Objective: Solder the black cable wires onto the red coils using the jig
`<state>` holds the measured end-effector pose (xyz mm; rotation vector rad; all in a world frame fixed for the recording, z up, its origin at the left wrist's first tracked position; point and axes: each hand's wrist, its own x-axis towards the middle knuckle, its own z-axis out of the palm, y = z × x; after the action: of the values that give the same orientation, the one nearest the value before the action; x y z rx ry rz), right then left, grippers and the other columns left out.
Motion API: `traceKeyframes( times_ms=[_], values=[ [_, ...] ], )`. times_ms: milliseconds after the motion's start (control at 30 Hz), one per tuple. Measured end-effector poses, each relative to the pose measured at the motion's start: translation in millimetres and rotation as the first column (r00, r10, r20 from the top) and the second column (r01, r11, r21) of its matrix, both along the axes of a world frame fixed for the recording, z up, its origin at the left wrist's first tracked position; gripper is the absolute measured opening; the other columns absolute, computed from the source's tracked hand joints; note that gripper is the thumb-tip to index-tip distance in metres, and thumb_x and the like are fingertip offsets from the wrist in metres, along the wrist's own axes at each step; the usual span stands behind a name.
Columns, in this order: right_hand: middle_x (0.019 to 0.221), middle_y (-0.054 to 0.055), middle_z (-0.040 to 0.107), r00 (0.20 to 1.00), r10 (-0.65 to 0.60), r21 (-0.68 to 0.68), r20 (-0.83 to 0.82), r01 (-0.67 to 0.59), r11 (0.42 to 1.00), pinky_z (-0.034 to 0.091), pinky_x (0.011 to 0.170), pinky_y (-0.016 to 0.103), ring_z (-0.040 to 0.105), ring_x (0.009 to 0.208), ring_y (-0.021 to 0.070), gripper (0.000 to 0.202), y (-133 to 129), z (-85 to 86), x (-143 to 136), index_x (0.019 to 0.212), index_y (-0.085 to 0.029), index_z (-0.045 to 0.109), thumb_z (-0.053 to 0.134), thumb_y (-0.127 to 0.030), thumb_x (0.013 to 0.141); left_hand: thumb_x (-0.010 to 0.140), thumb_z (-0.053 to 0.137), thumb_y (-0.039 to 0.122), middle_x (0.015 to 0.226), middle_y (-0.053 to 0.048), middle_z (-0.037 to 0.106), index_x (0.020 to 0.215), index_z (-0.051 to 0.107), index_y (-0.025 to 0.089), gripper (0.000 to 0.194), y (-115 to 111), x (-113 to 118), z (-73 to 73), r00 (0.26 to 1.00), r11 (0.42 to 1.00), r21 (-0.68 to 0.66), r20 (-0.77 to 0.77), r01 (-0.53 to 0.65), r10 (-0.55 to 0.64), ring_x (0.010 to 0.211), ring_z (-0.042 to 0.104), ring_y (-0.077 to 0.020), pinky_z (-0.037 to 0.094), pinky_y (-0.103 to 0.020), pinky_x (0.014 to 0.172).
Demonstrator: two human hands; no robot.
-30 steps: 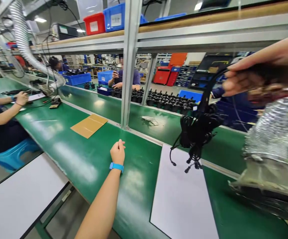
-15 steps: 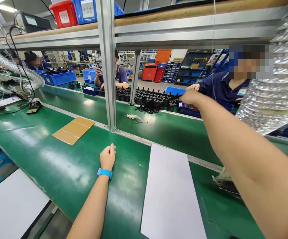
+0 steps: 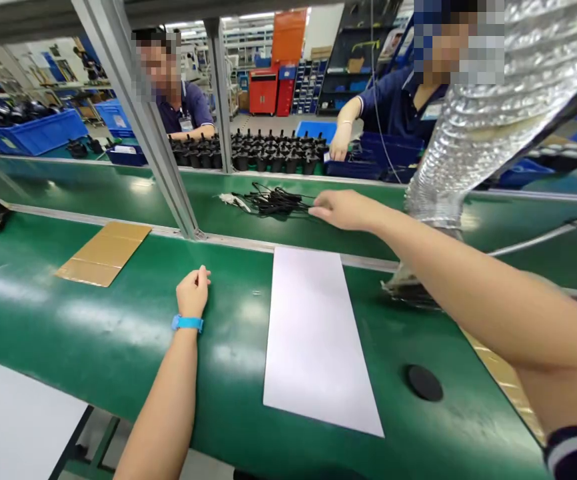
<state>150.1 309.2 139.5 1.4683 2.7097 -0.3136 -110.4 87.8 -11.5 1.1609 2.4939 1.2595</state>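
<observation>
A loose bundle of thin black cables [image 3: 274,200] lies on the green surface beyond the aluminium rail. My right hand [image 3: 343,208] reaches across to its right end, fingers pinched on strands there. At the bundle's left end is a small crumpled white bit [image 3: 235,201], too small to name. My left hand [image 3: 192,291], with a blue wristband, rests on the green bench with its fingers curled and nothing visible in them. Between my two arms lies a plain white sheet [image 3: 316,333].
Rows of black parts [image 3: 268,152] stand behind the cables. A co-worker's hand [image 3: 341,140] is at a dark blue bin [image 3: 363,170]. An aluminium post [image 3: 143,127], a silver duct [image 3: 488,127], brown cardboard [image 3: 106,253] and a black disc [image 3: 423,383] are around me.
My right hand has come nearer and lower, bringing the cables away from the black parts onto the green surface by the white bit. My left hand stays put; the view has shifted.
</observation>
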Motion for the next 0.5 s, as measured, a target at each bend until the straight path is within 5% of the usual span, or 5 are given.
traceKeyframes(
  times_ms=[100,233,367,500],
  values=[
    [0.113,0.007,0.062,0.989,0.131,-0.212,0.069,-0.113,0.971,0.046,0.088,0.03,0.06,0.1,0.0222,0.05,-65.6,-16.8,51.0,0.12,-0.016,0.055,0.055,-0.044,0.078,0.087,0.037,0.042,0.068,-0.004,0.067,0.074,0.067,0.018,0.041,1.0,7.3,-0.1,0.994,0.992,-0.064,-0.012,0.112,-0.113,0.067,0.061,-0.0173,0.044,-0.027,0.065],
    [0.134,0.011,0.047,0.967,0.194,-0.379,0.163,-0.12,0.917,0.039,0.101,0.034,0.047,0.122,0.0266,0.064,-137.8,-55.1,102.7,0.13,-0.013,0.048,0.061,-0.032,0.07,0.083,0.048,0.034,0.08,-0.005,0.069,0.073,0.068,0.02,0.027,-5.3,41.8,8.7,0.922,0.914,-0.147,-0.03,0.379,-0.387,0.08,0.061,-0.0196,0.045,-0.03,0.075],
    [0.144,0.017,0.026,0.977,0.138,-0.323,0.16,-0.08,0.943,0.027,0.111,0.039,0.025,0.134,0.0297,0.089,-159.8,-104.0,122.2,0.14,-0.004,0.03,0.061,-0.042,0.065,0.08,0.056,0.032,0.105,-0.005,0.067,0.102,0.066,0.023,0.026,-40.2,100.3,19.5,0.794,0.78,-0.213,-0.031,0.588,-0.607,0.099,0.059,-0.0204,0.043,-0.035,0.091],
    [0.133,0.012,0.045,0.978,0.208,-0.165,-0.034,-0.211,0.964,0.036,0.105,0.048,0.043,0.123,0.0321,0.077,-152.6,-170.0,143.0,0.132,-0.014,0.047,0.056,-0.046,0.062,0.071,0.066,0.044,0.138,-0.014,0.043,0.124,0.054,0.022,0.058,-90.7,156.2,18.6,0.79,0.746,-0.299,0.045,0.595,-0.612,0.123,0.043,-0.0313,0.036,-0.047,0.101]
  ],
)
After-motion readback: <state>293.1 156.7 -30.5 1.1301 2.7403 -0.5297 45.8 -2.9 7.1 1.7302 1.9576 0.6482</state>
